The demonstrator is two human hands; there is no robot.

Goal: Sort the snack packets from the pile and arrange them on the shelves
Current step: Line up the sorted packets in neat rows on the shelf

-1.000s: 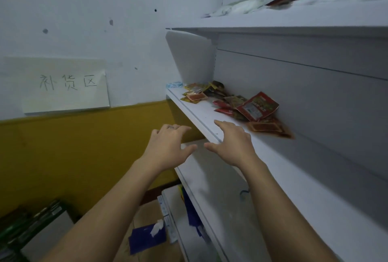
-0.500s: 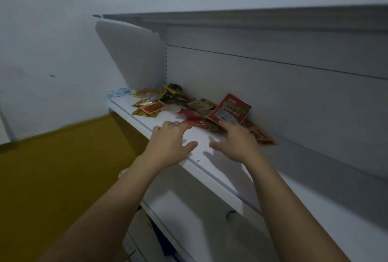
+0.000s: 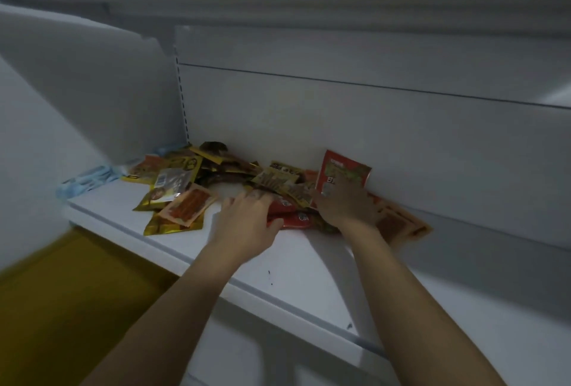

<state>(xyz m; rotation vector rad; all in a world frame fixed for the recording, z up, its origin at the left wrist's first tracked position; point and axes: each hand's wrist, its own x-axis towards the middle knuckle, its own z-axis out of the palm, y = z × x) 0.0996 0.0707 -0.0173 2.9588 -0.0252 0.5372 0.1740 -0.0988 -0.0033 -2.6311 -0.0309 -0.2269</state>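
From the front edge of the white metal shelf (image 3: pixel 293 265), both hands have reached the heap of foil snack packets (image 3: pixel 191 188) at its back; the left hand (image 3: pixel 247 218) lies flat-fingered on it; the right hand (image 3: pixel 346 206) covers an upright red packet (image 3: pixel 343 169), grip unclear; sorting can likely begin.

Lying on one shelf (image 3: pixel 309 288): roughly fifteen snack packets (image 3: pixel 182 183), one pale blue bundle (image 3: pixel 88 180). Reaching in: two hands, left hand (image 3: pixel 245 223) and right hand (image 3: pixel 347 208).

Snack pile (image 3: pixel 191 181) on shelf (image 3: pixel 296 268) against back panel (image 3: pixel 401 144), left hand (image 3: pixel 247 222) before it, right hand (image 3: pixel 346 206) at its right end
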